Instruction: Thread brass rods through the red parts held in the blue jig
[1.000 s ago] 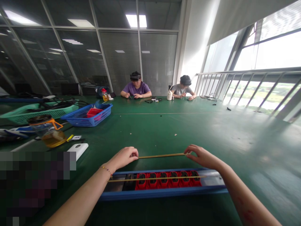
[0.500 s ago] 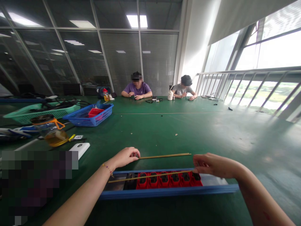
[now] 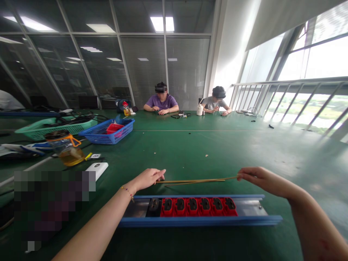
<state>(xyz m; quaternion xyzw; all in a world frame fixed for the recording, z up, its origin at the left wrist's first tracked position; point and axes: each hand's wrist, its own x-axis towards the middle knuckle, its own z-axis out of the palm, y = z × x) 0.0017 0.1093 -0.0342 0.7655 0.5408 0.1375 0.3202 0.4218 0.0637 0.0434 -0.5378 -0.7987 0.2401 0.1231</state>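
In the head view, my right hand (image 3: 254, 177) pinches the right end of a thin yellowish-brown stick (image 3: 195, 183). That stick slants low over the table, beside two or so similar sticks (image 3: 187, 181). Around the left ends of those sticks, the fingers of my left hand (image 3: 150, 177) are closed, though its index finger points out to the right. Just nearer to me lies a blue-edged metal channel (image 3: 203, 220), with red socket modules (image 3: 193, 206) in a row and a black module (image 3: 154, 206) at the row's left end.
On the left are a white power bank (image 3: 99, 168), a jar of amber liquid (image 3: 71, 156), a blue basket (image 3: 108, 136) holding a red box, and a green basket (image 3: 29, 135) of cables. Two people (image 3: 161, 103) sit across the green table (image 3: 217, 145).
My right hand has moved away from me and to the right, carrying its stick from above the channel to beside the other sticks. My left hand stays near their ends; its index finger has stretched out.
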